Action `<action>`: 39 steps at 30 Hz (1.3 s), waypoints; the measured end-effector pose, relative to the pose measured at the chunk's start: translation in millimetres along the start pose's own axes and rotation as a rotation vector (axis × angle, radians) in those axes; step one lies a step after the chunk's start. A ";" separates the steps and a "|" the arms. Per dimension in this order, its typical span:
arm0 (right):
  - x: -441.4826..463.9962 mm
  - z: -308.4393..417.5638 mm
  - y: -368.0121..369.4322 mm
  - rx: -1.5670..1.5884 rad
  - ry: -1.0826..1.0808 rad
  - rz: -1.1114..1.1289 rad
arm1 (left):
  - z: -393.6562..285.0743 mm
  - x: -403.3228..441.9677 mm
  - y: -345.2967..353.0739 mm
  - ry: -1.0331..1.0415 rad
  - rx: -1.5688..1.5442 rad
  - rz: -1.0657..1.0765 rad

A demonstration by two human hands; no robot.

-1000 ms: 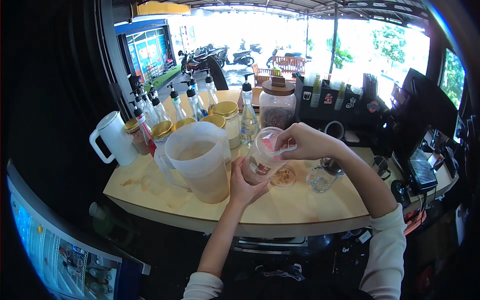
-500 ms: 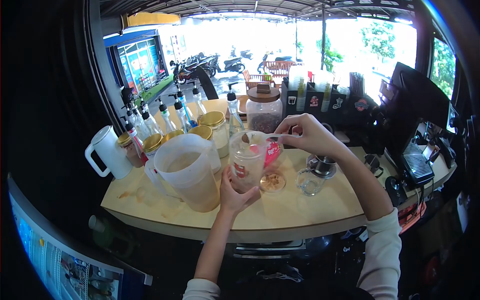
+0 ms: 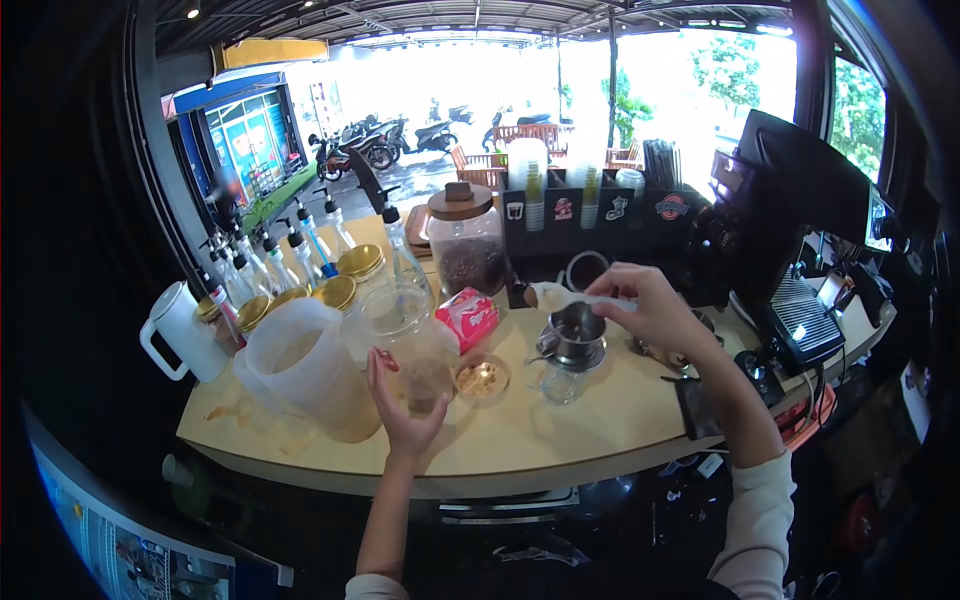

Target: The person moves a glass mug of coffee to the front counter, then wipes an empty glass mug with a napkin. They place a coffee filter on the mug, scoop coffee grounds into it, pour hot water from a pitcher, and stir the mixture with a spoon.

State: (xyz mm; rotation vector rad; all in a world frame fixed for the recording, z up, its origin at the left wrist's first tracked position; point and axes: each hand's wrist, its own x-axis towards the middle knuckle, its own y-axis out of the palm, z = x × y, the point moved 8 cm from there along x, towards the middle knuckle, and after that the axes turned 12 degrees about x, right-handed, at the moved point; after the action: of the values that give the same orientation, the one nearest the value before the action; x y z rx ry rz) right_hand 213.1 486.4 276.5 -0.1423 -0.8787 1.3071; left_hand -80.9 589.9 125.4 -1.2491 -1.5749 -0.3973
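My right hand [image 3: 652,315] pinches the handle of a white plastic scoop [image 3: 572,296], brown at its far end. The scoop is above a metal coffee drip filter [image 3: 577,345], which sits on a small glass mug [image 3: 562,382]. At the front of a clear jar [image 3: 408,325] with a red mark, my left hand [image 3: 408,425] has its fingers spread; whether it touches the jar is unclear. The jar stands uncovered, little visible inside. Beside it lie a round lid-like dish [image 3: 482,379] with a tan surface and a pink-red packet [image 3: 467,318].
A cloudy plastic pitcher [image 3: 315,380] stands left of the jar, and a white jug [image 3: 187,332] farther left. Pump bottles [image 3: 275,262] and gold-lidded jars [image 3: 360,262] line the back. A wooden-lidded jar [image 3: 465,245], cup holder [image 3: 600,222] and espresso machine [image 3: 800,310] border the counter.
My right hand has carried the scoop from the clear jar rightward to above the drip filter. The fingers of my left hand have loosened from around the jar. The view has turned slightly right.
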 end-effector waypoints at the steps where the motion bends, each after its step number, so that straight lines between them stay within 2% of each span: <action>1: -6.1 -7.0 -6.8 -0.027 0.037 -0.003 | -12.4 -4.4 -3.1 0.079 0.091 -0.052; 5: -25.8 -24.8 -25.9 -0.014 0.116 -0.035 | -49.8 -18.1 21.3 0.209 0.102 -0.049; 7: -32.5 -34.7 -28.8 -0.033 0.122 -0.033 | -73.1 -16.5 54.2 0.279 -0.220 0.109; 8: -35.0 -36.9 -30.5 -0.041 0.077 -0.056 | -84.7 -11.1 65.0 0.271 -0.220 0.120; 10: -38.4 -35.3 -33.8 -0.048 0.033 -0.074 | -93.0 4.0 103.0 0.024 -0.340 0.316; 11: -39.8 -33.5 -35.4 -0.050 0.068 -0.067 | -101.1 8.6 113.9 0.021 -0.338 0.315; 13: -42.8 -37.7 -35.9 -0.051 0.101 -0.058 | -101.5 14.0 138.7 -0.176 -0.588 0.369; 18: -53.1 -39.6 -35.1 -0.130 -0.102 -0.114 | -109.0 15.2 162.4 -0.219 -0.613 0.541; 20: -55.3 -40.6 -34.8 -0.142 -0.072 -0.122 | -107.3 12.8 167.4 -0.236 -0.699 0.614; 28: -49.1 -51.7 -32.5 -0.149 -0.019 -0.129 | -97.3 3.0 171.5 -0.288 -0.774 0.531; 30: -47.8 -48.0 -31.5 -0.155 -0.102 -0.152 | -96.9 0.3 172.4 -0.313 -0.818 0.530; 39: -44.2 -54.8 -21.7 -0.126 -0.138 -0.155 | -96.5 0.1 172.1 -0.350 -0.824 0.530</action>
State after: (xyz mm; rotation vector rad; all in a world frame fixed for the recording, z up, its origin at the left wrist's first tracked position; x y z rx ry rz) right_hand 264.6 461.6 230.0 -0.0811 -1.0692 1.1274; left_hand 115.7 585.9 108.9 -2.4064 -1.2995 -0.5196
